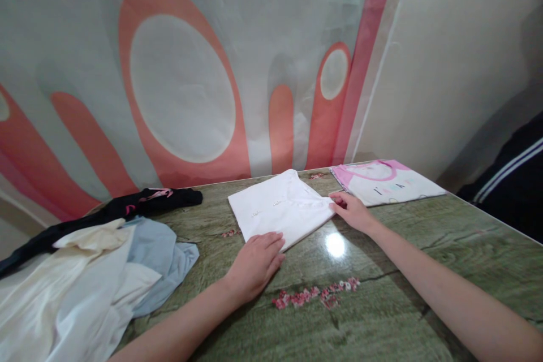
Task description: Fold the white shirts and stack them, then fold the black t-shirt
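A white T-shirt (271, 201), folded into a flat rectangle, lies on the table in front of me with its neckline towards the right. Small silvery marks show on its upper side. My left hand (257, 263) rests flat on the shirt's near left corner, fingers stretched out together. At the right corner, by the collar, my right hand (350, 210) pinches the edge of the shirt between thumb and fingers. Just beyond that hand lies a second folded shirt (394, 184), white and pink with printed letters.
Loose cream, white and pale blue clothes (97, 283) lie heaped at the left, with a black garment (139, 203) behind them. The table (382, 305) has a wood-look top with printed pink flowers. A patterned wall stands behind. A person's dark sleeve with white stripes (511, 169) shows at right.
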Motion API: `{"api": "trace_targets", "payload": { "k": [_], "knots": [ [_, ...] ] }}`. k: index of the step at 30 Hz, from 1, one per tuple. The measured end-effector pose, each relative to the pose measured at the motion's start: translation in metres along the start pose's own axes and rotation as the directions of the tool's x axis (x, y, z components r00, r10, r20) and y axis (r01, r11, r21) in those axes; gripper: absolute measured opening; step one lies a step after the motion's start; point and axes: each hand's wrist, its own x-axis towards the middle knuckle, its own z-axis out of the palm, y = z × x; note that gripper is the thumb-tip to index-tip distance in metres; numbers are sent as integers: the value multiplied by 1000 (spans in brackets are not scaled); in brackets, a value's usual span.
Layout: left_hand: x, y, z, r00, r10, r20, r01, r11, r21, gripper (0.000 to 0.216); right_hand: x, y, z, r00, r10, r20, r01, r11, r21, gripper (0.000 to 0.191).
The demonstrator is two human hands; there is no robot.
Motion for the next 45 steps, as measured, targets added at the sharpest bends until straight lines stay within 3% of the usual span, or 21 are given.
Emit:
{"api": "trace_targets", "payload": {
  "k": [8, 14, 18, 25, 31, 33, 36, 38, 40, 42, 45],
  "knots": [
    [3, -3, 4, 985, -68, -161, 54, 995, -89, 20, 1, -4, 2, 994, -45, -100, 51, 997, 52, 29],
    [5, 0, -2, 981, -15, -194, 36, 994, 105, 14, 0, -3, 4, 989, -75, -125, 82, 995, 53, 28],
    [5, 4, -1, 992, -20, -122, 46, 976, 213, 9, 2, 3, 8, 993, -85, -76, 86, 996, 6, 29],
    [4, 9, 2, 998, -66, -21, 68, 988, 138, 15, 2, 3, 8, 991, -121, -60, 120, 992, -29, 28],
    [1, 15, -3, 998, -54, -35, 56, 997, 61, 18, -6, -24, -1, 928, -345, -139, 317, 929, -189, 23],
    [0, 15, -3, 998, -36, -59, 38, 999, 36, 21, -11, -38, -1, 904, -423, -64, 405, 895, -187, 20],
    [0, 12, 2, 996, -1, -95, 2, 1000, 16, 29, -21, -59, 3, 834, -523, 175, 545, 830, -118, 17],
    [-1, 9, 6, 997, 15, -81, -13, 1000, 17, 33, -25, -68, 4, 777, -550, 306, 597, 798, -81, 19],
    [-1, 6, 9, 999, 25, -32, -24, 999, 24, 37, -27, -72, 4, 760, -547, 351, 605, 793, -74, 22],
    [-1, 5, 9, 999, 34, 23, -35, 999, 30, 42, -25, -70, 2, 785, -527, 326, 578, 813, -76, 25],
    [-1, 5, 2, 995, 49, 91, -52, 998, 27, 49, -18, -56, 0, 883, -443, 158, 461, 880, -112, 25]
  ]
}}
